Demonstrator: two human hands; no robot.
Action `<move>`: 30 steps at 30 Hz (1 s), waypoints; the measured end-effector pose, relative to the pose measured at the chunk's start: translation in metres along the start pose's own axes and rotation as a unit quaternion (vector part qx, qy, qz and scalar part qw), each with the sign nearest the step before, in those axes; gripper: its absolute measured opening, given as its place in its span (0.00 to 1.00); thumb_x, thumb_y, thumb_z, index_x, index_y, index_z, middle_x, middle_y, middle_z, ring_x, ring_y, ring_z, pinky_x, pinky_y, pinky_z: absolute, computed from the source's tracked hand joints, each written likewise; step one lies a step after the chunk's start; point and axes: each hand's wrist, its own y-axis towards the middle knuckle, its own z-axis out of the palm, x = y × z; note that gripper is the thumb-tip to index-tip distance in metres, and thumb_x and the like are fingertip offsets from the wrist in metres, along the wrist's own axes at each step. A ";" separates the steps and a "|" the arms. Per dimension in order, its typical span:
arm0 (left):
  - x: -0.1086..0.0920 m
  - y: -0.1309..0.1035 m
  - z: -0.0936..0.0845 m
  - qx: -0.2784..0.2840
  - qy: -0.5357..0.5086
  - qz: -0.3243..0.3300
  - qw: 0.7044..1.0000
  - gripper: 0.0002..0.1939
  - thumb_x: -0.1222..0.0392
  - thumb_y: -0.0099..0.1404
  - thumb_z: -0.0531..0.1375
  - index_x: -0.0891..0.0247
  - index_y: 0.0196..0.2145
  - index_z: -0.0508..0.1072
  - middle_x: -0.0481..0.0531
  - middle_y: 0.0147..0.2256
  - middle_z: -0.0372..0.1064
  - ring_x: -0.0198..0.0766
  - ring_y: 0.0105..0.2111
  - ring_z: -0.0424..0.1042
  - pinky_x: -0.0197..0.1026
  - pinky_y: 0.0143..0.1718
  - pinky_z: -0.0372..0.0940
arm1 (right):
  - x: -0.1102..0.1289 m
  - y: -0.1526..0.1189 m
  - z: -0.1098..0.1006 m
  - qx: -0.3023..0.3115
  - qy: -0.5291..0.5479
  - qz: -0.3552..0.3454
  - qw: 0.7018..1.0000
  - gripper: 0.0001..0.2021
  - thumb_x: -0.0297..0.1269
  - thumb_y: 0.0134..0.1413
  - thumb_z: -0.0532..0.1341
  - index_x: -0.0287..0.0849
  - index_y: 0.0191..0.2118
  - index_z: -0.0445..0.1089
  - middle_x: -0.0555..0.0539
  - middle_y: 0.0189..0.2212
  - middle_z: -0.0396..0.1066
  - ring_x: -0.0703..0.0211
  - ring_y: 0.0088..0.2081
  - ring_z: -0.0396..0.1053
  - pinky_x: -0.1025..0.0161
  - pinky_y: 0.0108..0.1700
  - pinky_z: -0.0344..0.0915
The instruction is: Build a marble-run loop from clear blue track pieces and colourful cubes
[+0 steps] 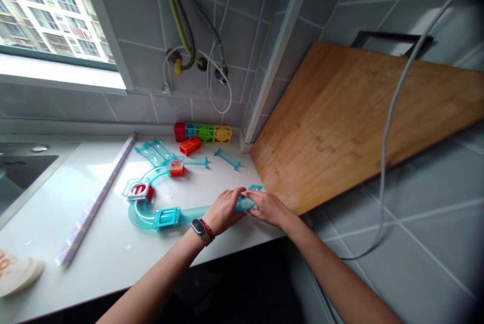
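Observation:
A translucent teal marble run track lies on the white countertop in a curve. My left hand (226, 210), with a watch and a red band on its wrist, is wrapped round the right end of its straight tube (193, 213). Facing it, my right hand (269, 208) closes on a teal tube end piece (247, 204); the fingers partly hide the joint. The straight tube runs left into a blue cube block (167, 218), then a curved tube (140, 217), a red block (145, 191) and an orange block (176, 168). Just behind my right hand is another teal piece (255, 187).
A row of coloured cubes (204, 133) stands by the wall, with a loose orange block (190, 146) and a teal track strip (227, 159) nearby. A wooden board (363, 122) leans at right behind a hanging cable (385, 137). At left are a long pale bar (98, 203) and a sink (22, 172).

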 end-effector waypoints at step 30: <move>0.020 -0.003 -0.002 0.066 0.179 -0.091 0.977 0.20 0.53 0.63 0.68 0.56 0.51 0.73 0.54 0.41 0.77 0.49 0.42 0.75 0.45 0.41 0.69 | -0.020 0.038 0.001 0.072 -0.016 -0.047 0.996 0.15 0.40 0.52 0.75 0.47 0.47 0.80 0.45 0.47 0.77 0.53 0.45 0.74 0.64 0.41 0.64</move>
